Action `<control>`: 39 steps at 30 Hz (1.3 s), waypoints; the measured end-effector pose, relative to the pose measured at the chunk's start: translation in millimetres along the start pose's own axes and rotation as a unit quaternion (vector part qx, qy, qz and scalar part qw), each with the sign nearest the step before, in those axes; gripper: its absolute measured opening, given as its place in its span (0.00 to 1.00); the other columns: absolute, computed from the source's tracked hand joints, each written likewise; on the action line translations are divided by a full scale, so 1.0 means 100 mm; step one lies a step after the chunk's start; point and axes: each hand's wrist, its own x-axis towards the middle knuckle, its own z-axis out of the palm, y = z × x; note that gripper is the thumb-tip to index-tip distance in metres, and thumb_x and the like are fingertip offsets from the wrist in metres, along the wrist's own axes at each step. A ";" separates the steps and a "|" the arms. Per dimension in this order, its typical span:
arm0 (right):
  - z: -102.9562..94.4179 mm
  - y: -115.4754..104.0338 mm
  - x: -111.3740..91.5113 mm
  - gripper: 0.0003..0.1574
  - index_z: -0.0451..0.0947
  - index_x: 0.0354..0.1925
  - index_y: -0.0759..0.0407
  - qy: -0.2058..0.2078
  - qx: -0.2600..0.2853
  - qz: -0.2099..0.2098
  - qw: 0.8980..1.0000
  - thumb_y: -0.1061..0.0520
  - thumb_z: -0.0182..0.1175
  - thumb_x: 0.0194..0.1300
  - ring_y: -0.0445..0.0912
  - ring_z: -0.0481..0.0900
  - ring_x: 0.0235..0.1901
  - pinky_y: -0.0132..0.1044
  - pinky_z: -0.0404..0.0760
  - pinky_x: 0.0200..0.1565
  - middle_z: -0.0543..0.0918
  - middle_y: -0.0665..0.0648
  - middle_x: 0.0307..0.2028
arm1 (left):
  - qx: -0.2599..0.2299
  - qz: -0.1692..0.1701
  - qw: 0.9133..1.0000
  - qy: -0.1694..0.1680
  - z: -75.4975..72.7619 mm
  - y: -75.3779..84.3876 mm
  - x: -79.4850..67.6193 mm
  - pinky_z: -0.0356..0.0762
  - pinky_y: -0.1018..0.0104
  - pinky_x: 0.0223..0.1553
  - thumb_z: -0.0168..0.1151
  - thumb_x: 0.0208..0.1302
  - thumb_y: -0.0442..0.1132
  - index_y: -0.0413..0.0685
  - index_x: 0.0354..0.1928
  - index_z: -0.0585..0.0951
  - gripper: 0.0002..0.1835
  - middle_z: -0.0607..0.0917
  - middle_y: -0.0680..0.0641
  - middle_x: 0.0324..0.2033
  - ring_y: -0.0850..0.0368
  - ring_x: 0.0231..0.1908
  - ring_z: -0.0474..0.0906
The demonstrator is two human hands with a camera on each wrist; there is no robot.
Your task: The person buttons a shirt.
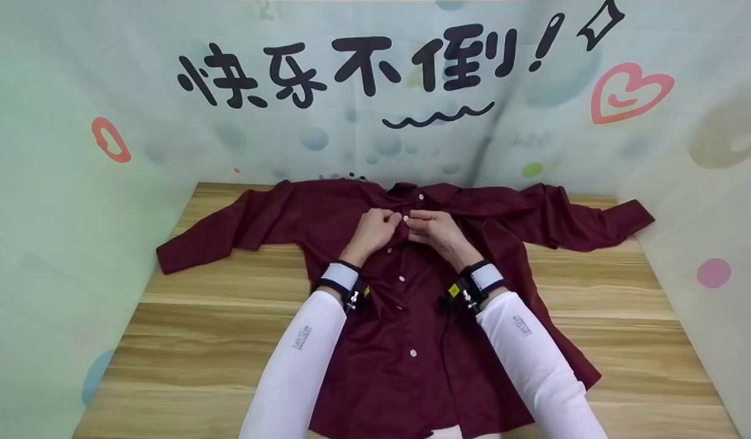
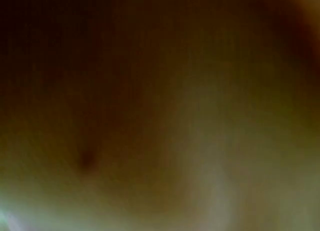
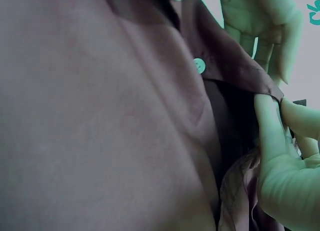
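A dark red button-up shirt [image 1: 412,390] lies spread on the table, collar toward the back wall and sleeves out to both sides. Both hands are at the upper front, just below the collar. My left hand [image 1: 373,233] pinches the cloth at the button placket. Facing it, my right hand [image 1: 441,236] pinches the placket edge between thumb and forefinger, as the right wrist view also shows. Between the fingertips shows a white button [image 1: 406,218]. Another button [image 3: 199,66] sits on the fabric in the right wrist view. The left wrist view is dark and blurred.
The wood-grain table [image 1: 223,341] is bounded by a printed cloth backdrop [image 1: 327,146] behind and at both sides. Sleeves [image 1: 208,241] reach close to the side walls. Several white buttons run down the shirt front. Each wrist wears a strapped camera.
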 end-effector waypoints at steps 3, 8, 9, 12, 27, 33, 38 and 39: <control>0.00 0.01 0.00 0.28 0.69 0.68 0.74 0.004 -0.009 -0.001 1.000 0.70 0.58 0.72 0.44 0.87 0.38 0.36 0.86 0.44 0.77 0.71 0.62 | -0.022 -0.006 1.000 0.008 0.00 0.01 0.00 0.76 0.62 0.48 0.57 0.75 0.44 0.42 0.44 0.90 0.16 0.89 0.44 0.45 0.53 0.45 0.82; 0.01 0.01 0.00 0.28 0.71 0.67 0.73 0.015 -0.027 -0.002 1.000 0.68 0.61 0.70 0.43 0.87 0.35 0.35 0.86 0.42 0.78 0.71 0.62 | -0.042 -0.007 0.999 0.007 0.01 0.00 0.01 0.77 0.62 0.50 0.61 0.73 0.44 0.41 0.48 0.89 0.15 0.89 0.44 0.47 0.51 0.48 0.83; 0.01 0.01 0.00 0.29 0.71 0.67 0.73 0.017 -0.030 -0.003 0.999 0.68 0.62 0.70 0.43 0.88 0.34 0.34 0.86 0.42 0.78 0.72 0.62 | -0.042 -0.008 0.999 0.007 0.01 0.00 0.02 0.77 0.62 0.50 0.61 0.73 0.43 0.41 0.48 0.89 0.15 0.89 0.44 0.46 0.51 0.48 0.83; 0.03 0.01 -0.01 0.29 0.71 0.66 0.74 0.016 -0.038 -0.004 0.999 0.68 0.62 0.70 0.44 0.88 0.35 0.35 0.86 0.43 0.77 0.73 0.62 | -0.038 -0.011 0.999 0.007 0.00 -0.02 0.03 0.77 0.62 0.50 0.63 0.73 0.43 0.41 0.47 0.90 0.14 0.89 0.44 0.46 0.52 0.48 0.83; -0.29 -0.13 -0.17 0.21 0.82 0.58 0.68 -0.013 -0.306 -0.126 0.943 0.58 0.64 0.71 0.52 0.85 0.49 0.43 0.83 0.52 0.85 0.66 0.53 | -0.011 0.003 1.000 0.005 0.00 -0.07 0.04 0.76 0.64 0.45 0.64 0.72 0.43 0.43 0.45 0.90 0.12 0.90 0.46 0.42 0.53 0.42 0.82; -0.39 -0.18 -0.36 0.22 0.86 0.51 0.65 -0.053 -0.607 -0.202 0.767 0.55 0.72 0.63 0.62 0.85 0.47 0.55 0.81 0.50 0.87 0.67 0.46 | -0.015 0.003 1.000 0.007 -0.01 -0.06 0.03 0.77 0.63 0.48 0.64 0.72 0.43 0.42 0.45 0.90 0.13 0.89 0.45 0.44 0.51 0.45 0.83; -0.35 -0.11 -0.50 0.11 0.81 0.33 0.67 -0.077 -0.723 -0.227 0.648 0.60 0.71 0.55 0.66 0.83 0.36 0.59 0.82 0.41 0.83 0.68 0.32 | -0.003 0.002 1.000 0.006 0.01 -0.05 0.04 0.78 0.61 0.51 0.64 0.71 0.43 0.42 0.46 0.90 0.12 0.90 0.44 0.45 0.49 0.48 0.84; -0.34 -0.09 -0.52 0.09 0.79 0.30 0.67 -0.073 -0.735 -0.232 0.633 0.62 0.69 0.54 0.66 0.83 0.34 0.59 0.82 0.39 0.82 0.68 0.30 | -0.001 0.002 1.000 0.005 0.02 -0.04 0.04 0.78 0.61 0.52 0.64 0.71 0.42 0.42 0.45 0.90 0.12 0.90 0.44 0.45 0.49 0.48 0.83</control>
